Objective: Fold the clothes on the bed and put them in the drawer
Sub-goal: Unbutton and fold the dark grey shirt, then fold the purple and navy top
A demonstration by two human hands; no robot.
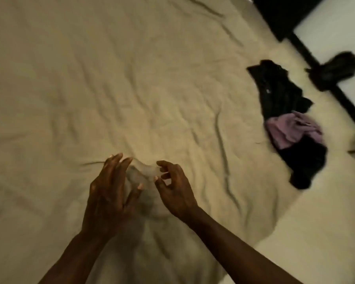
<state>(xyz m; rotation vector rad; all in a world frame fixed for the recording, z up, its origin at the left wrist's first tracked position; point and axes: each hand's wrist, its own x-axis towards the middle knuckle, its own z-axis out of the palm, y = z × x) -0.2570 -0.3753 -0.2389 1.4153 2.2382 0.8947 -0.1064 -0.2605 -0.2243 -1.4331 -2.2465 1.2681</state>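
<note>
**Sheer garment stretched between two hands**

A pale garment (141, 173), thin and blurred, is held just above the bed (74, 83) in the lower middle of the view. Its taut top edge runs from 9 to 3 o'clock, and the rest sags toward 6. The left hand (111, 188) takes it in a grip of thumb against nearly straight fingers. The right hand (173, 187) has a curled grip pinching the opposite edge. At 3 o'clock, well apart, a pile of black and purple clothes (289, 128) stretches from 11 to 5 o'clock.
</note>
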